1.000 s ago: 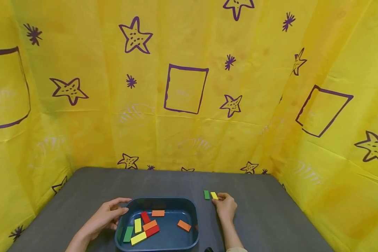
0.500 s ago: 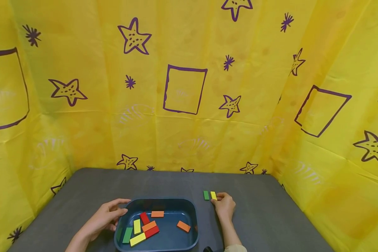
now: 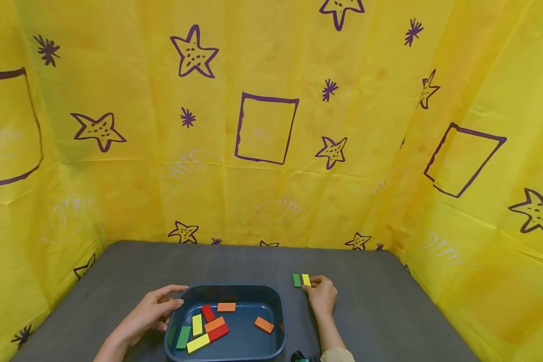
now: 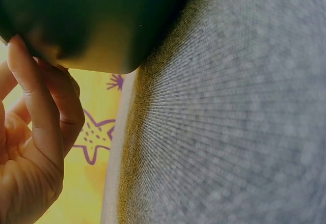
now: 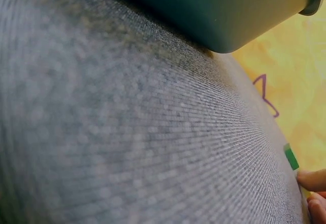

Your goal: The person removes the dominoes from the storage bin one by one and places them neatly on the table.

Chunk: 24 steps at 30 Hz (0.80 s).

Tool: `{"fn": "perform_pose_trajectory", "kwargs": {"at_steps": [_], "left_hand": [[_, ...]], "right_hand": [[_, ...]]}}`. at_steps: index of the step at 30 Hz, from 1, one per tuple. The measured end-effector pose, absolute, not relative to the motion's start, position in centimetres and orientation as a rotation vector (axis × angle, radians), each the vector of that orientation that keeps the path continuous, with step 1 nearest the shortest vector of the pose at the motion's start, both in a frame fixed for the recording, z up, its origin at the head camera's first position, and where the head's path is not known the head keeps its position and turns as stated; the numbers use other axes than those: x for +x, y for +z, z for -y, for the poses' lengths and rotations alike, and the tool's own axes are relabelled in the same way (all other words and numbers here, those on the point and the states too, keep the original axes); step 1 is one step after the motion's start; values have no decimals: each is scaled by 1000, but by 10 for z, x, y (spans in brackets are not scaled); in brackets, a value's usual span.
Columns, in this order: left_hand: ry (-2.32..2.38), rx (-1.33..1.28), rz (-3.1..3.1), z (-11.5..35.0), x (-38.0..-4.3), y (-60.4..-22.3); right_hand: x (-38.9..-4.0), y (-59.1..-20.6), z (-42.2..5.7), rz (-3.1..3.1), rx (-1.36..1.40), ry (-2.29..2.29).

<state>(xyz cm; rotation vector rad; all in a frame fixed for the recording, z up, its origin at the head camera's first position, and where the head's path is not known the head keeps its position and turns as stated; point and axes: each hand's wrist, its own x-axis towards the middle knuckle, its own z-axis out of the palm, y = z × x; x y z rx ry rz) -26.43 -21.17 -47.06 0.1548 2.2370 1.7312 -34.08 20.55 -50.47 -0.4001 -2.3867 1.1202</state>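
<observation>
A dark blue plastic bin (image 3: 235, 285) stands on the grey table in the head view. My left hand (image 3: 148, 312) holds its left end at the far corner, with the thumb over the rim; the left wrist view shows this hand (image 4: 38, 137) against the bin's underside edge. Right of the bin, my right hand (image 3: 323, 296) pinches a yellow block (image 3: 305, 279) lying on the table. Just left of it lies a green block (image 3: 296, 280), a narrow gap apart. In the right wrist view only some fingertips (image 5: 311, 179) show beside the green block (image 5: 291, 157).
Inside the bin lie several blocks: a green block (image 3: 183, 337), yellow, red and orange ones, with one orange block (image 3: 264, 325) apart at the right. A yellow patterned curtain (image 3: 271, 201) surrounds the table (image 3: 366, 291). A small black object (image 3: 298, 356) shows at the bottom edge.
My right hand has shifted slightly left with the yellow block, which now stands straighter and closer to the green block. The left hand and the bin stay put.
</observation>
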Motion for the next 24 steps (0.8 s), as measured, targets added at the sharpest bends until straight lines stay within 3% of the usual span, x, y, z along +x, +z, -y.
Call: {"fn": "perform_pose_trajectory", "kwargs": {"at_steps": [24], "left_hand": [[1735,156,-2234,212,-264,-472]], "right_hand": [[-334,-483,-201,2358,-302,1317]]}}
